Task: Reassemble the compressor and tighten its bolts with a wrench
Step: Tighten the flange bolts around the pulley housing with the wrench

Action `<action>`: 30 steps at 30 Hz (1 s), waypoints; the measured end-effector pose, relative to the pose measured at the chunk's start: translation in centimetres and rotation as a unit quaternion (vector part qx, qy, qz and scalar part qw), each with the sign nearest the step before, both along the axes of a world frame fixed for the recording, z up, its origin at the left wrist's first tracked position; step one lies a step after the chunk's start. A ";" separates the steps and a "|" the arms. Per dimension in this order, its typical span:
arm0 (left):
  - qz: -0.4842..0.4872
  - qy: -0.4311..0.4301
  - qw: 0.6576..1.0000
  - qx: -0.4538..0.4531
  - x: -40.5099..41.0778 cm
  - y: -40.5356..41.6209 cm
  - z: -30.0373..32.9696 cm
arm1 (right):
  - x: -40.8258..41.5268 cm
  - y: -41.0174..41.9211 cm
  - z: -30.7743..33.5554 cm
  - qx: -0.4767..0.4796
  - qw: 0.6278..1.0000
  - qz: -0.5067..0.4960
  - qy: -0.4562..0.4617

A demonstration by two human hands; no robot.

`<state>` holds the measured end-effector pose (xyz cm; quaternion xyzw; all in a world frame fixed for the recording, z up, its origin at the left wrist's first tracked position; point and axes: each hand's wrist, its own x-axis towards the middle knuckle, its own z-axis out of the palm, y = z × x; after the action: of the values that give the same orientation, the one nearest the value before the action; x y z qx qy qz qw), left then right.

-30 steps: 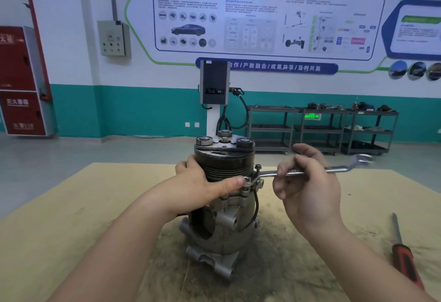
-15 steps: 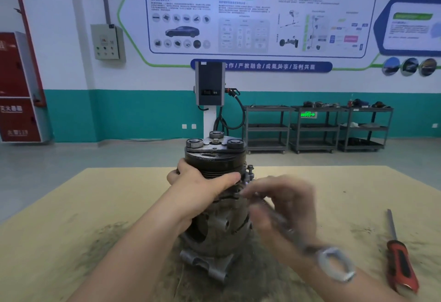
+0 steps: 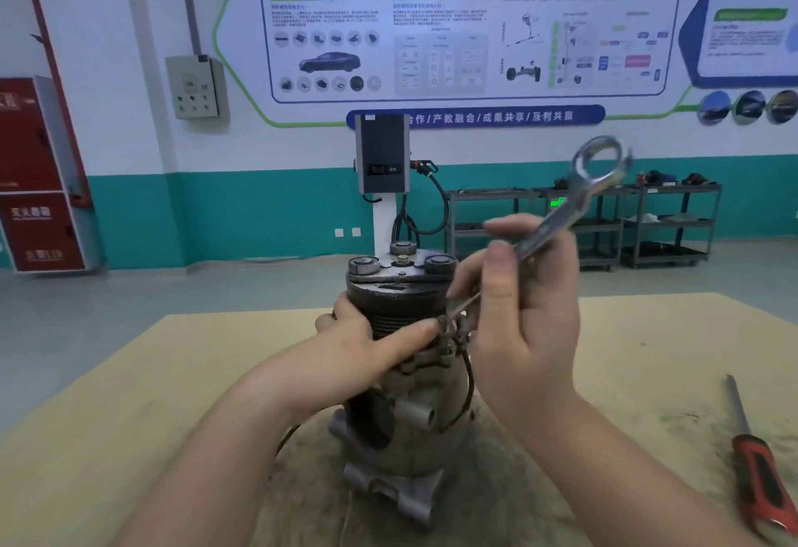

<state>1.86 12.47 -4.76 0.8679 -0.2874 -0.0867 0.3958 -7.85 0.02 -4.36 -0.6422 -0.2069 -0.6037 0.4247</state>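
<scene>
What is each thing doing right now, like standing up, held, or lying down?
compressor: standing upright on the table, gripped at its side.
wrench: held up, ring end highest, lower end by the bolt on the compressor's side.
left hand: wrapped round the compressor.
right hand: gripping the wrench.
screwdriver: lying flat, untouched.
table: dusty round the compressor.

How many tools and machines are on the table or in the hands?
Wrenches: 1, the wrench held in the right hand
Screwdrivers: 1, the red screwdriver
Compressors: 1, the compressor gripped by the left hand
Total: 3
</scene>
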 end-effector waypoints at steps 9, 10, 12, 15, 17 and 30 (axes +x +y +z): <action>-0.005 -0.045 0.997 0.055 -0.2 0.0 0.0 | -1.5 -4.1 1.0 0.443 0.848 0.200 0.214; 0.001 -0.049 0.997 0.055 -0.3 -0.1 -0.1 | -1.5 -4.2 1.1 0.450 0.841 0.207 0.215; 0.000 -0.055 0.997 0.048 -0.2 -0.1 -0.3 | -1.5 -4.4 1.2 0.452 0.838 0.218 0.213; -0.003 -0.073 0.997 0.039 0.2 -0.2 -0.7 | -1.3 -4.3 0.9 0.419 0.852 0.228 0.216; -0.005 -0.079 0.996 0.042 0.3 -0.3 -0.8 | -1.0 -4.1 0.6 0.401 0.859 0.225 0.225; -0.108 -0.058 0.989 -0.083 2.2 0.8 -1.1 | 0.3 -2.7 -1.9 0.400 0.852 0.272 0.201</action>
<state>4.04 13.24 -5.84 0.7995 -0.4083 -0.0548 0.4372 -7.58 -2.64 -6.30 -0.4426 -0.0242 -0.3519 0.8244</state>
